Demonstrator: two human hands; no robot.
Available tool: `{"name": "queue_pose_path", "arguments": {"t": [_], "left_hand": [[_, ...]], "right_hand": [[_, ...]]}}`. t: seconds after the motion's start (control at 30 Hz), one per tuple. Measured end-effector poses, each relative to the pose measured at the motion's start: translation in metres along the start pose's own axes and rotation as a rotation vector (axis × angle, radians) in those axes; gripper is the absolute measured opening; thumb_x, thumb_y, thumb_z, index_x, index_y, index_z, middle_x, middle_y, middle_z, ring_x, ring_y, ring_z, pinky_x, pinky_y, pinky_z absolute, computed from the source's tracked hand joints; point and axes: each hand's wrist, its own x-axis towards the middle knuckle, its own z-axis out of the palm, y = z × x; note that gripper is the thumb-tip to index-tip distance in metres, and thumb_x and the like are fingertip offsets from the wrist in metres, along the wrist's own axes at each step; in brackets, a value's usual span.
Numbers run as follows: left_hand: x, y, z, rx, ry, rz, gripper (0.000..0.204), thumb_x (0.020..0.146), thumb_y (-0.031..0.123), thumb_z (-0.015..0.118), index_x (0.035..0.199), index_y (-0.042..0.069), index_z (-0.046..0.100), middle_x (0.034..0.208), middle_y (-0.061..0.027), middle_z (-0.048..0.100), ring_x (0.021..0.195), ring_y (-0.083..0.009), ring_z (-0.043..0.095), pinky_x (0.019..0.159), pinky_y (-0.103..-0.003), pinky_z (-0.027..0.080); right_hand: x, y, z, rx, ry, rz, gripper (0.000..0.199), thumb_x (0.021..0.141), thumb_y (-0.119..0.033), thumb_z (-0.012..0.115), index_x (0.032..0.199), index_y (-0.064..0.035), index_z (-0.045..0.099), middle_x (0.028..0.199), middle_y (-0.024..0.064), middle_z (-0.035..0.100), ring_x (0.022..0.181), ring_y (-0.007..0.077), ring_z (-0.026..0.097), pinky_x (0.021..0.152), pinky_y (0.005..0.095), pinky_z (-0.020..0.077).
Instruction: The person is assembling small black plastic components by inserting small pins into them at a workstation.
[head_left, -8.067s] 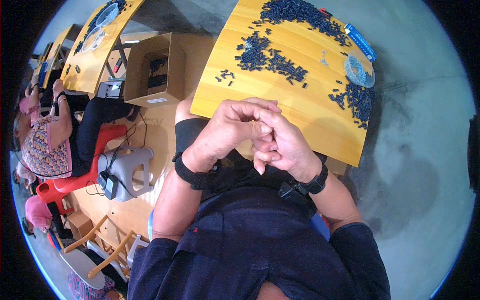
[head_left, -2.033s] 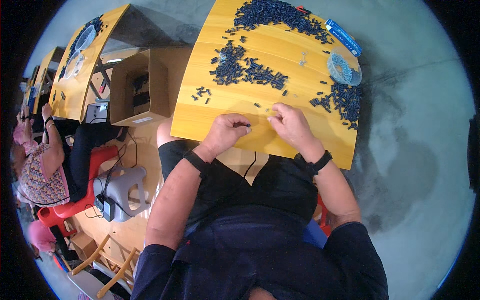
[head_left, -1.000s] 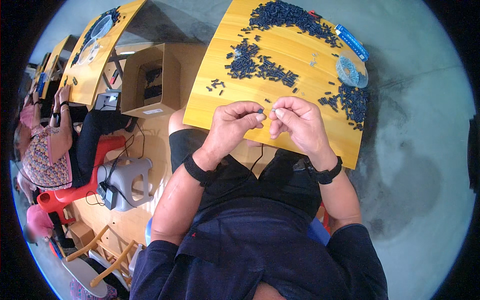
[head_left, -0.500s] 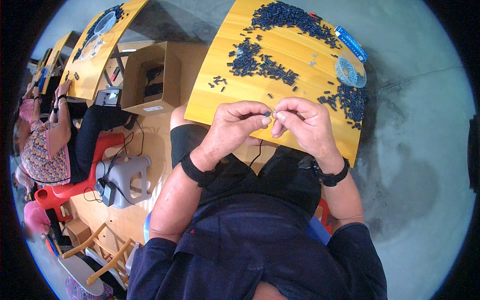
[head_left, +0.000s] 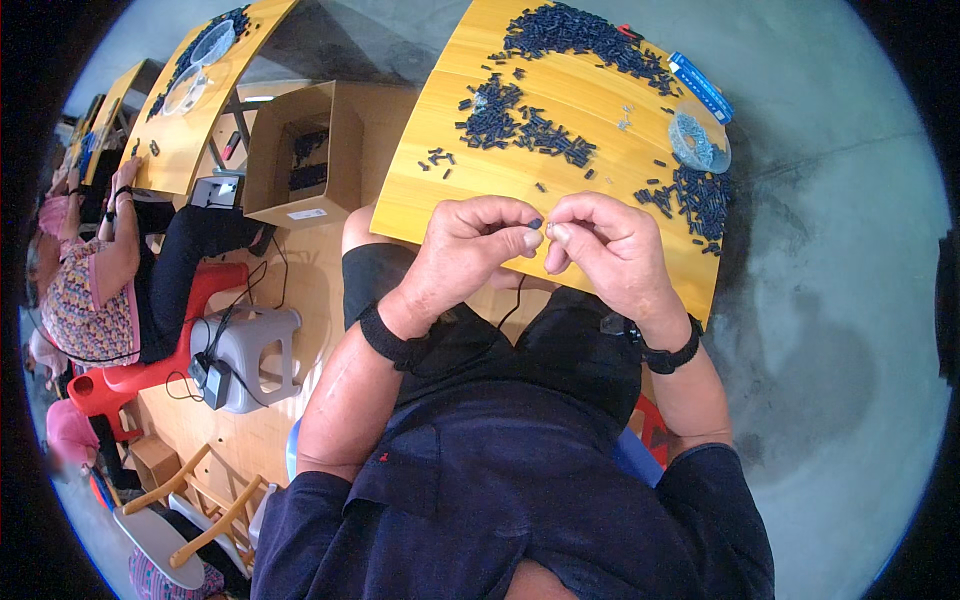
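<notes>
My left hand (head_left: 475, 245) pinches a small dark cylindrical piece (head_left: 535, 224) between thumb and forefinger, over the near edge of the yellow table (head_left: 420, 205). Close beside it, my right hand (head_left: 605, 240) holds a tiny light-coloured metal piece (head_left: 551, 227) in its fingertips. The two hands' fingertips nearly meet, and the pieces are too small to make out fully. Beyond them lie heaps of similar dark pieces (head_left: 490, 120), with a few loose ones nearer my left hand. To the right stands a clear round tub (head_left: 722, 150) with small bluish-silver parts in it.
A long blue box (head_left: 702, 87) lies at the table's right edge, near a small red object (head_left: 630, 32). An open cardboard box (head_left: 345, 150) stands on the floor at left, near a grey stool (head_left: 255, 350). Another person (head_left: 95, 290) sits working at a table further left.
The view has shifted slightly. My fingertips have moved a little apart, and both hands keep their pinch on the small pieces.
</notes>
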Motion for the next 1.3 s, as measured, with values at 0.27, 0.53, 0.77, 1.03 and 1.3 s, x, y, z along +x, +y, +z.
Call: {"name": "queue_pose_path", "arguments": {"t": [0.27,0.53,0.77,1.03,1.3], "left_hand": [[0.006,-0.002,-0.002,-0.101,-0.022,0.131,0.017,0.088,0.006,0.055,0.104,0.001,0.061,0.084,-0.0044,0.065,0.077,-0.0104,0.062,0.067,-0.025,0.053],[0.011,-0.006,-0.008,-0.225,-0.035,0.038,0.015,0.089,0.007,0.056,0.102,0.001,0.059,0.088,-0.0091,0.066,0.078,-0.0154,0.064,0.073,-0.027,0.052],[0.012,-0.021,-0.018,-0.349,-0.006,0.034,0.011,0.084,0.006,0.064,0.093,0.002,0.062,0.089,-0.0089,0.066,0.072,-0.0132,0.062,0.065,-0.024,0.051],[0.006,-0.01,-0.013,-0.571,-0.082,-0.043,0.011,0.085,0.005,0.062,0.096,0.003,0.063,0.087,-0.0097,0.067,0.068,-0.0146,0.062,0.062,-0.025,0.052],[0.003,-0.013,-0.012,-0.569,-0.085,-0.063,0.014,0.086,0.009,0.062,0.098,0.001,0.065,0.083,-0.0074,0.066,0.069,-0.0139,0.061,0.065,-0.025,0.052]], "right_hand": [[-0.001,0.006,0.003,0.127,0.025,0.075,0.007,0.09,-0.001,0.05,0.091,0.0024,0.055,0.068,0.0051,0.06,0.058,0.0103,0.061,0.054,0.0221,0.0506],[0.001,0.007,0.004,0.152,0.073,0.104,0.007,0.09,-0.001,0.049,0.091,0.0033,0.055,0.069,0.0046,0.06,0.057,0.0101,0.061,0.053,0.0217,0.0501],[0.004,0.004,0.006,0.178,0.075,0.105,0.007,0.09,-0.002,0.05,0.091,0.0036,0.055,0.072,0.0032,0.058,0.058,0.0086,0.06,0.053,0.0213,0.0502],[0.004,0.002,0.01,0.136,0.072,0.05,0.007,0.09,-0.002,0.051,0.093,0.0024,0.056,0.072,0.003,0.058,0.059,0.0082,0.06,0.052,0.0209,0.0502],[0.006,0.001,0.012,0.103,0.055,0.021,0.008,0.09,-0.002,0.052,0.095,0.0021,0.057,0.072,0.0031,0.058,0.059,0.0077,0.059,0.053,0.021,0.0508]]}}
